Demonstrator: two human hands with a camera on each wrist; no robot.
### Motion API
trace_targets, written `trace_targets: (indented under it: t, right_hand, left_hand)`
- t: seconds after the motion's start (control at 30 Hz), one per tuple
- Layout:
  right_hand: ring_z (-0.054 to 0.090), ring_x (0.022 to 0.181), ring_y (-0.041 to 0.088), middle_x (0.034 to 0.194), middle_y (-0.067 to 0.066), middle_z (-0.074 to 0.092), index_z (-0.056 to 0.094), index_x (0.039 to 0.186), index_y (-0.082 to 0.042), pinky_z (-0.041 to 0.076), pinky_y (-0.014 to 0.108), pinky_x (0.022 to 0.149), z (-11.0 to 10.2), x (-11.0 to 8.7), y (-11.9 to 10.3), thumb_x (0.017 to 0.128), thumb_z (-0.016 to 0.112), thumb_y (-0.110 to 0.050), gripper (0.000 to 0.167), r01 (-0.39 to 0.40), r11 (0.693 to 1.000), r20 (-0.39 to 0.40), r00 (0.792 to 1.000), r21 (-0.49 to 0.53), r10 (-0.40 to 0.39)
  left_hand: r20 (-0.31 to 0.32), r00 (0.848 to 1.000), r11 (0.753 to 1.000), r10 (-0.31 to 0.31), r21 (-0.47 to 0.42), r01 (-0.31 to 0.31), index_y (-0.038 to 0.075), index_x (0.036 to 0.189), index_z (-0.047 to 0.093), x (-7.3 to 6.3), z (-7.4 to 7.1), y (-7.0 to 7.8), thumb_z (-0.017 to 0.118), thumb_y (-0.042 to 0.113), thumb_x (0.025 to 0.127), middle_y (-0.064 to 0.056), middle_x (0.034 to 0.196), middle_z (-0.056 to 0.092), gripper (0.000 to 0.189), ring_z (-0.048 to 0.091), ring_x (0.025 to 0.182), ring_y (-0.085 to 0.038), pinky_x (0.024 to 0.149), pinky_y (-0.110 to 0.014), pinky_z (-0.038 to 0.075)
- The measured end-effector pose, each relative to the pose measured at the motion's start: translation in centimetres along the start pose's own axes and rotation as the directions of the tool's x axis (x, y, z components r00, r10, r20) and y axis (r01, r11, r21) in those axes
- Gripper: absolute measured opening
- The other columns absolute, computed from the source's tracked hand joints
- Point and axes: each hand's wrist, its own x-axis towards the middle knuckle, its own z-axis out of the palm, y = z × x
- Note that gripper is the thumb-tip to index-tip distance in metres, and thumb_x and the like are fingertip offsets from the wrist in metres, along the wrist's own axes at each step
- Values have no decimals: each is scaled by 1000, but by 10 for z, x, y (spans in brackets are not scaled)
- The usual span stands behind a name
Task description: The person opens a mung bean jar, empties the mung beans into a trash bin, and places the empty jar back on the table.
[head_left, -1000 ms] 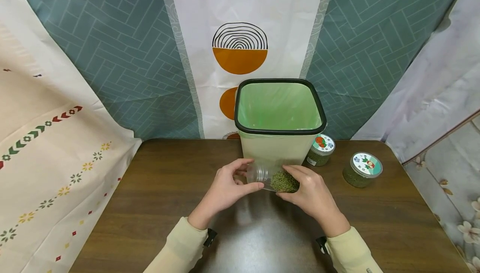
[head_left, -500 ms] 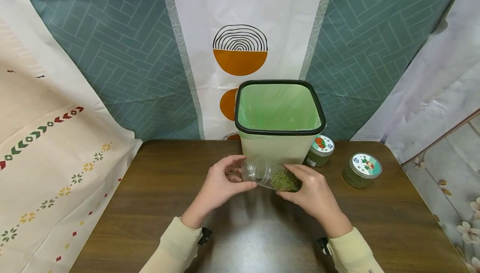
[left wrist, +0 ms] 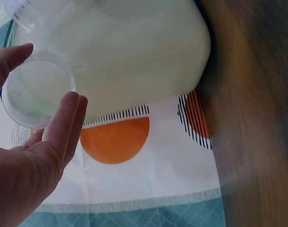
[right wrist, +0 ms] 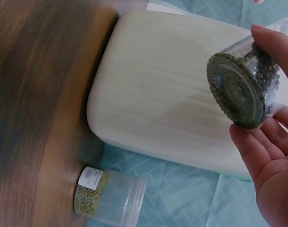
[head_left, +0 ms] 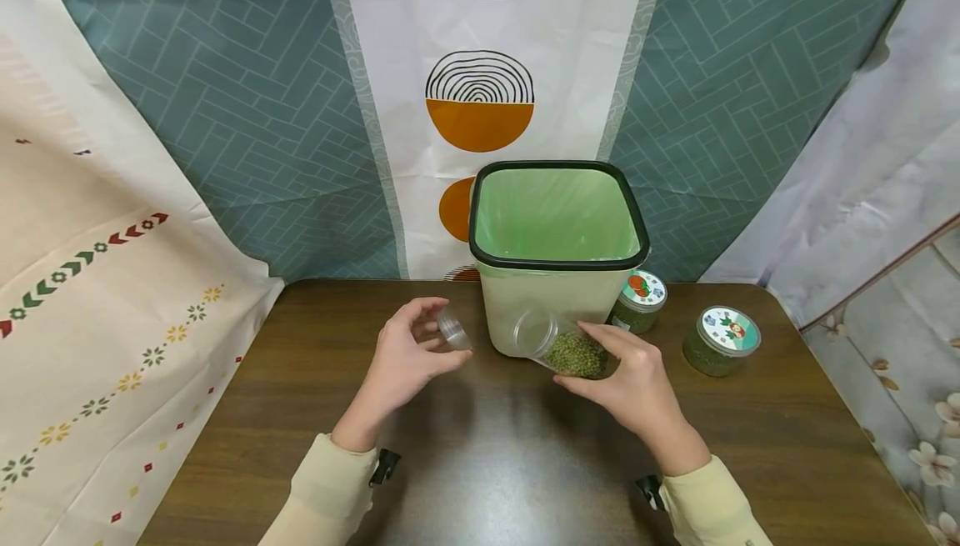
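Note:
My left hand pinches a clear round lid by its edge, left of the bin's base. In the left wrist view the see-through lid sits between thumb and fingertips. My right hand grips a clear jar of small green beans, tipped over with its uncovered mouth facing left. Beans lie heaped toward the jar's bottom, which shows in the right wrist view as the jar hangs between thumb and fingers. Both hands are in front of a pale green bin with a black rim.
The bin stands at the back of a brown wooden table. Beside its right wall is a lidded jar of green beans, partly hidden. Farther right stands another lidded jar. A patterned cloth hangs behind the table.
The lid has come away from the jar's mouth, and my left hand has moved left with it. My right hand keeps its hold on the jar, nearly in place.

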Motion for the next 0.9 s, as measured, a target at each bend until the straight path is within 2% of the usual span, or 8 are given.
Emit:
trace_targets:
  t: [0.27,0.5,0.63,0.73,0.9]
  right_hand:
    - [66,96,11,105,-3,70,68,114,-13,42,3,86,-4,-2,1,52,89,-43,72,-78,997,7,997,17,77]
    - [66,95,9,105,-3,70,68,113,-15,41,2,85,-4,-5,4,52,88,-45,71,-98,995,18,995,16,98]
    - [65,95,9,105,-3,70,68,113,-16,41,1,84,-4,-6,5,52,88,-45,71,-100,995,21,995,14,100]
    - [65,95,9,105,-4,69,67,114,-16,41,1,84,-3,-6,6,52,88,-45,71,-100,995,27,995,14,99]
    - [66,97,11,105,-3,70,67,114,-15,42,2,84,-2,-7,6,52,88,-45,72,-96,995,38,995,8,96]
  left_hand:
    - [-111,993,997,-32,64,39,21,118,59,-3,-19,-17,87,20,61,-1,115,60,63,63,100,-16,88,-30,54]
    - [-125,988,981,-93,159,112,15,119,56,-8,-27,-35,85,16,61,-8,114,62,65,61,106,-25,90,-39,53]
    - [-140,979,954,-149,241,180,14,121,54,-10,-31,-47,85,24,62,-9,115,62,67,60,103,-28,84,-38,53]
    - [-151,969,925,-197,300,234,12,120,55,-11,-32,-57,85,34,63,-9,114,63,68,61,100,-27,77,-35,53]
    - [-148,957,884,-248,369,286,8,118,59,-12,-35,-69,83,44,63,-11,111,65,70,63,97,-24,73,-33,54]
